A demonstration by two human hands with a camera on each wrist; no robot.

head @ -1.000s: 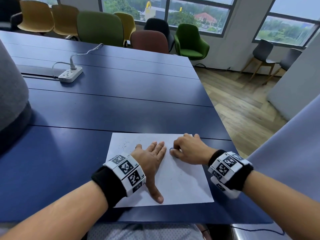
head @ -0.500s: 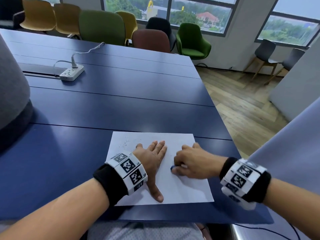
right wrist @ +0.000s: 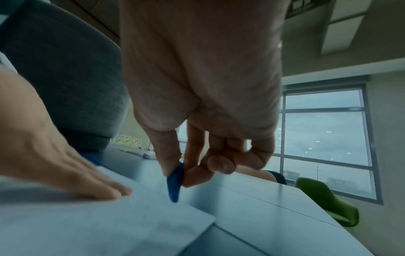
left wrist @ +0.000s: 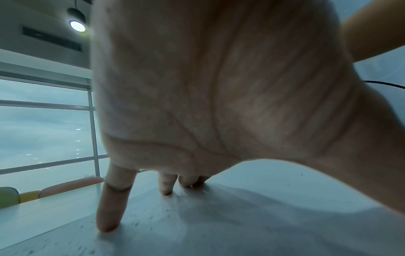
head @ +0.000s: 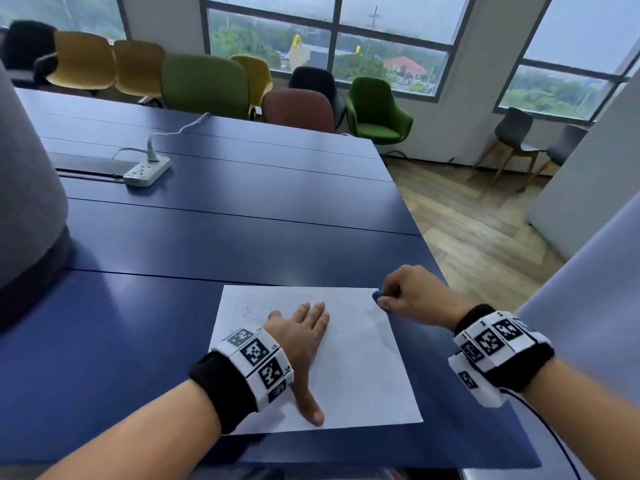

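A white sheet of paper (head: 363, 368) with faint specks lies flat on the dark blue table (head: 207, 237) near its front edge. My left hand (head: 304, 337) lies flat on the sheet, fingers straight and spread, thumb out toward me; the left wrist view shows the fingertips (left wrist: 107, 223) pressing on the paper (left wrist: 219, 233). My right hand (head: 408, 292) hovers at the sheet's far right corner and pinches a small blue eraser (head: 378, 296) between thumb and forefinger. In the right wrist view the blue eraser (right wrist: 174, 183) points down just above the paper's (right wrist: 109, 225) corner.
A white power strip (head: 147, 171) with a cable lies on the table at the far left. A grey rounded object (head: 27, 188) stands at the left edge. Coloured chairs (head: 204, 84) line the table's far side. The table's right edge drops to a wooden floor (head: 485, 230).
My right hand has moved from the middle of the sheet up and right to its far right corner, still pinching the eraser. The left hand has stayed pressed on the paper.
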